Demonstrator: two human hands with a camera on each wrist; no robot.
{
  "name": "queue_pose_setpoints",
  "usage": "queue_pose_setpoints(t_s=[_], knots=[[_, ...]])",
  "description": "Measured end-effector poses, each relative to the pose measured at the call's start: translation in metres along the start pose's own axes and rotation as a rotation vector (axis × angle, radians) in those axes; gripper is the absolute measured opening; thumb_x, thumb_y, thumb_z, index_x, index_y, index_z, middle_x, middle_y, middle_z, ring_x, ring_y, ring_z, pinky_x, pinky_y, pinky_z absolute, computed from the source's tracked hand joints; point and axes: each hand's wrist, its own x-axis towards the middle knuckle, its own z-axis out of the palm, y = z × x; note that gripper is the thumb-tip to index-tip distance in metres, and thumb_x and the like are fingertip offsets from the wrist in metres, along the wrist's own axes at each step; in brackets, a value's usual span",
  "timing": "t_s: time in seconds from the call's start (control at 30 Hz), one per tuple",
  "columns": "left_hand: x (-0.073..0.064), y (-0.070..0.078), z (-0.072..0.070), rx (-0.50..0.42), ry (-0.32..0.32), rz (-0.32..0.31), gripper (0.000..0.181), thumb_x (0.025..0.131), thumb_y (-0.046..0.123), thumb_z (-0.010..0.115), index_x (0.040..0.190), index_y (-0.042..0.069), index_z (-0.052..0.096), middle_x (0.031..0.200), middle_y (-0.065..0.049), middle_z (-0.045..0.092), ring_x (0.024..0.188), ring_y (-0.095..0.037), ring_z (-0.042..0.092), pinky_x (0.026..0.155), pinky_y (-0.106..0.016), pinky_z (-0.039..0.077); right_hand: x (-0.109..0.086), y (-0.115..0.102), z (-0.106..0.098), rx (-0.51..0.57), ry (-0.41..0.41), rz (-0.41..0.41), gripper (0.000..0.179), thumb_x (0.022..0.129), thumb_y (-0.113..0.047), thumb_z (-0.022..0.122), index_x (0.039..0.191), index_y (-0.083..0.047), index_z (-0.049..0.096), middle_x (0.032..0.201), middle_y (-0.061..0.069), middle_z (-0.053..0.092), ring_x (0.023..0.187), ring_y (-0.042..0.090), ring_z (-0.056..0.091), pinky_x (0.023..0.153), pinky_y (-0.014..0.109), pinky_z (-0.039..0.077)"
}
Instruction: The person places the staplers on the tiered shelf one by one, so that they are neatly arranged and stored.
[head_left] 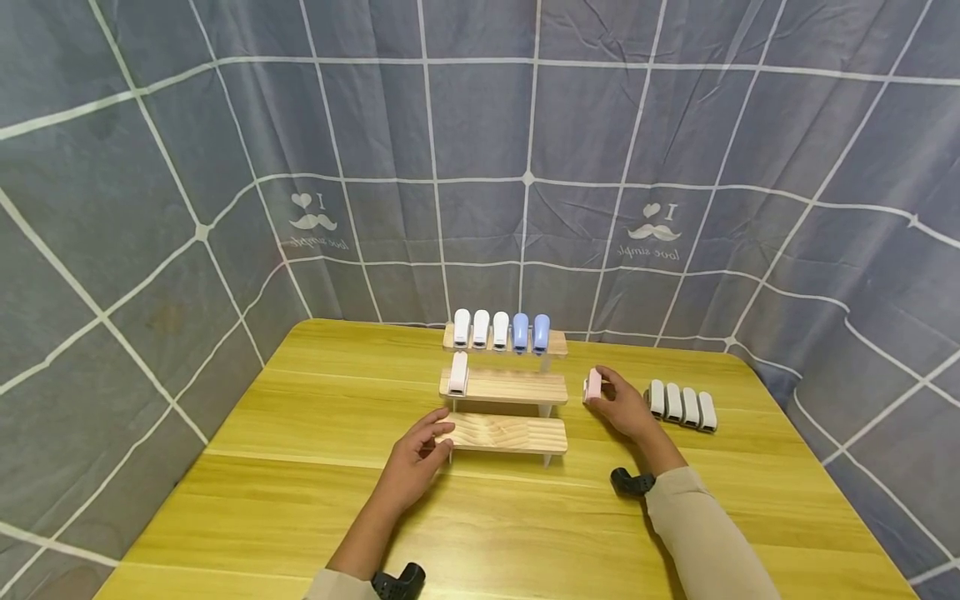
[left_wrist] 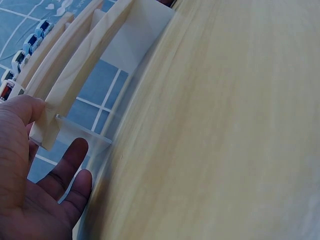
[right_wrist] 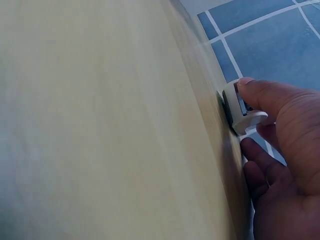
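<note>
Pinching the pink stapler (head_left: 594,385), long axis near to far, the right hand (head_left: 622,410) is right of the middle shelf (head_left: 517,386); relaxed fingers of the left hand (head_left: 415,457) touch the near shelf (head_left: 510,432)

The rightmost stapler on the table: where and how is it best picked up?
Probably pinch that stapler by its near and far ends, coming from above: its neighbour stands close on its left side, leaving little finger room, while both ends look free.
</note>
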Motion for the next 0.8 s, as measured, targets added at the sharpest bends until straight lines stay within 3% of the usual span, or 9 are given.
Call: queue_pose_setpoints(t_s=[0.23, 0.37, 0.67, 0.8], knots=[[0.001, -0.006, -0.001, -0.021, -0.015, 0.034, 0.024, 0.096, 0.012, 0.067, 0.119, 0.008, 0.071, 0.144, -0.009, 0.053, 0.114, -0.025, 0.060, 0.084, -0.029, 0.051, -0.003, -0.005, 0.000, 0.038, 0.025, 0.026, 0.071, 0.096, -0.013, 0.066, 0.154, 0.000, 0.028, 0.144, 0.031, 0.042, 0.130, 0.048, 0.045, 0.102, 0.055, 0.041], [0.000, -0.003, 0.000, -0.008, -0.009, 0.005, 0.024, 0.095, 0.008, 0.067, 0.119, 0.007, 0.070, 0.145, -0.009, 0.053, 0.114, -0.025, 0.059, 0.084, -0.029, 0.050, -0.008, -0.012, -0.002, 0.054, 0.031, 0.030, 0.072, 0.096, -0.016, 0.068, 0.154, -0.001, 0.028, 0.144, 0.030, 0.042, 0.131, 0.048, 0.042, 0.100, 0.056, 0.042], [-0.006, 0.034, -0.003, 0.013, -0.006, -0.021, 0.024, 0.094, -0.002, 0.064, 0.117, -0.005, 0.068, 0.143, -0.019, 0.052, 0.113, -0.034, 0.059, 0.084, -0.029, 0.049, -0.022, -0.033, -0.007, 0.091, 0.076, -0.048, 0.072, 0.094, -0.014, 0.070, 0.152, 0.000, 0.031, 0.145, 0.026, 0.043, 0.132, 0.041, 0.041, 0.099, 0.056, 0.041], [-0.007, 0.040, -0.005, 0.013, -0.007, -0.013, 0.023, 0.094, -0.002, 0.064, 0.117, -0.005, 0.068, 0.142, -0.019, 0.053, 0.114, -0.034, 0.059, 0.085, -0.028, 0.049, -0.031, -0.050, -0.013, 0.110, 0.103, -0.080, 0.072, 0.093, -0.015, 0.071, 0.152, 0.000, 0.033, 0.145, 0.024, 0.044, 0.132, 0.038, 0.043, 0.094, 0.047, 0.044]])
